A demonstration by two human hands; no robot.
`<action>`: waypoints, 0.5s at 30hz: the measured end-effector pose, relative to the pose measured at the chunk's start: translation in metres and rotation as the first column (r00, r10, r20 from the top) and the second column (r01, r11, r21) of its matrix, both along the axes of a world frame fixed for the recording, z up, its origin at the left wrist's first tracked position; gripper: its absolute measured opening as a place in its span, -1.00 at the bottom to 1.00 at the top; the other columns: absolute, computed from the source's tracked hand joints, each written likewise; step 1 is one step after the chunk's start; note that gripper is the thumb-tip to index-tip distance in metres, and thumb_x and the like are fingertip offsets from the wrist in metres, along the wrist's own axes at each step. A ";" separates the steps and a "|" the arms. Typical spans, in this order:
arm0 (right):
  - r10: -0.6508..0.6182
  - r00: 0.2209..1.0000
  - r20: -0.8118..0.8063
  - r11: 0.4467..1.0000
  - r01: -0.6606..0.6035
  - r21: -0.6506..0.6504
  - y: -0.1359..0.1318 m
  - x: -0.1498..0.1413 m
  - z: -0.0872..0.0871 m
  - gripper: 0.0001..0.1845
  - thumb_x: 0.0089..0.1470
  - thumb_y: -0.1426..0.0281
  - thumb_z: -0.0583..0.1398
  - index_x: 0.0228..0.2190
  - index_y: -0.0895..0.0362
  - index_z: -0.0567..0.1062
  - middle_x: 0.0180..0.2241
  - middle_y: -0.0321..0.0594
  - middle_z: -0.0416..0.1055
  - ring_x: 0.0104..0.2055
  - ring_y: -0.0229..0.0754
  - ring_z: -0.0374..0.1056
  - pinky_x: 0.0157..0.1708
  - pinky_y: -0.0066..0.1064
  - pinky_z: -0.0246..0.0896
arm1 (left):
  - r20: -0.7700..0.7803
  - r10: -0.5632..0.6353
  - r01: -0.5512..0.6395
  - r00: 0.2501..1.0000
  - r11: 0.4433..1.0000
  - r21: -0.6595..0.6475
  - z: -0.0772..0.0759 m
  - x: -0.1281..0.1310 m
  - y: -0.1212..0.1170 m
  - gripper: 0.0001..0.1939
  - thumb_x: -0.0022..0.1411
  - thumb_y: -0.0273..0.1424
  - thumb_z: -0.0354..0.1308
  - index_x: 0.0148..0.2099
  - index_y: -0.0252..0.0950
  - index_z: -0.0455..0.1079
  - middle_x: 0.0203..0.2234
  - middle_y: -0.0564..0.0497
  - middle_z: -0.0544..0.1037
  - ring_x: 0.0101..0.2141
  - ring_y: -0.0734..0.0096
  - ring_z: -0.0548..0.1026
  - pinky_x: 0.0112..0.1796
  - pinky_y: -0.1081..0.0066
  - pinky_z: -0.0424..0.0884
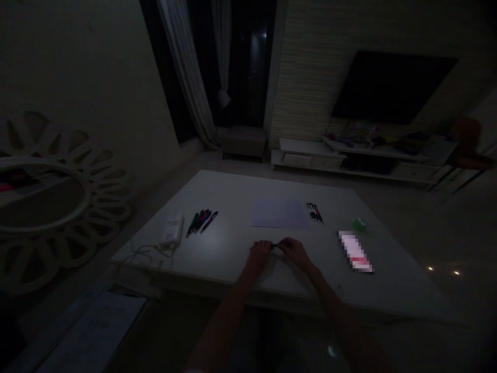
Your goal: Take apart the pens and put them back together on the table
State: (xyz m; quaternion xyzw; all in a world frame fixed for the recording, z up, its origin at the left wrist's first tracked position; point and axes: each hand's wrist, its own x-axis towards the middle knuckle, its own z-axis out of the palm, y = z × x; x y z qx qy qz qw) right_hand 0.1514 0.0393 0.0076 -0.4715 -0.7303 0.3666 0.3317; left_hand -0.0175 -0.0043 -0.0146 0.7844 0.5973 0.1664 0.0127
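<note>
My left hand (259,254) and my right hand (295,252) sit close together near the front of a white table (233,194), both closed on a thin dark pen (274,246). Most of the pen is hidden by my fingers. A sheet of pale paper (280,214) lies just beyond my hands. To its left lies a bunch of coloured pens (202,221), and to its right a smaller group of pens (313,212). Further right are a small green roll (359,224) and a blurred white and red packet (355,252).
A white power strip (173,230) with tangled cables (142,256) sits at the table's left edge. Papers (93,336) lie low on the left. The room is dim, with a sunburst mirror (58,199), a low cabinet (310,160) and a wall TV (392,88).
</note>
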 end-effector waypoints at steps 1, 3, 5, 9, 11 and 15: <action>-0.023 1.000 0.011 1.000 0.023 0.014 -0.001 0.001 -0.001 -0.69 -0.05 0.15 0.16 -0.46 0.15 0.50 -0.45 -0.15 0.50 -0.40 -0.16 0.38 -0.35 -0.38 0.24 | -0.001 -0.013 0.013 1.000 1.000 0.003 0.000 0.000 0.000 -0.85 0.32 -0.46 -0.08 -0.13 -0.30 0.29 -0.28 -0.04 0.46 -0.22 0.30 0.41 -0.15 0.30 0.24; -0.055 0.998 0.021 0.998 0.055 0.001 -0.003 0.000 -0.003 -0.63 -0.02 0.11 0.13 -0.49 0.16 0.50 -0.52 -0.17 0.48 -0.45 -0.17 0.36 -0.39 -0.40 0.20 | 0.001 -0.041 0.041 0.999 0.999 0.014 -0.001 0.000 0.001 -0.83 0.31 -0.48 -0.06 -0.08 -0.29 0.28 -0.24 -0.04 0.46 -0.19 0.31 0.41 -0.14 0.30 0.24; -0.074 0.997 0.026 0.996 0.075 -0.049 -0.004 -0.003 -0.003 -0.55 0.00 0.05 0.09 -0.54 0.17 0.50 -0.60 -0.19 0.44 -0.51 -0.19 0.33 -0.46 -0.42 0.16 | 0.003 -0.062 0.062 0.998 0.998 0.024 -0.002 -0.001 0.001 -0.80 0.31 -0.49 -0.06 -0.04 -0.28 0.26 -0.22 -0.05 0.46 -0.17 0.32 0.40 -0.13 0.30 0.23; -0.065 0.994 0.091 0.990 0.076 -0.116 -0.002 -0.005 -0.003 -0.41 0.03 -0.04 0.02 -0.69 0.17 0.42 -0.72 -0.23 0.33 -0.61 -0.24 0.25 -0.52 -0.44 0.08 | -0.007 -0.052 0.052 0.999 0.998 0.024 -0.005 -0.001 0.001 -0.85 0.31 -0.49 -0.06 -0.10 -0.29 0.28 -0.26 -0.04 0.46 -0.20 0.32 0.41 -0.14 0.29 0.24; -0.023 0.995 0.093 0.992 0.034 -0.120 -0.001 -0.003 -0.003 -0.41 0.03 -0.04 0.02 -0.69 0.17 0.41 -0.70 -0.25 0.32 -0.60 -0.24 0.24 -0.51 -0.44 0.07 | -0.008 -0.033 0.033 0.999 0.999 0.034 -0.006 -0.001 0.001 -0.87 0.31 -0.49 -0.07 -0.13 -0.30 0.28 -0.27 -0.04 0.46 -0.21 0.31 0.41 -0.14 0.29 0.24; 0.028 1.000 -0.006 0.996 -0.028 -0.079 -0.002 0.001 -0.007 -0.49 -0.01 -0.03 0.06 -0.59 0.17 0.42 -0.62 -0.27 0.35 -0.54 -0.24 0.23 -0.50 -0.45 0.07 | -0.013 -0.037 0.038 0.999 0.999 0.031 -0.008 -0.001 0.003 -0.84 0.31 -0.49 -0.08 -0.11 -0.29 0.28 -0.26 -0.04 0.46 -0.20 0.31 0.41 -0.14 0.28 0.23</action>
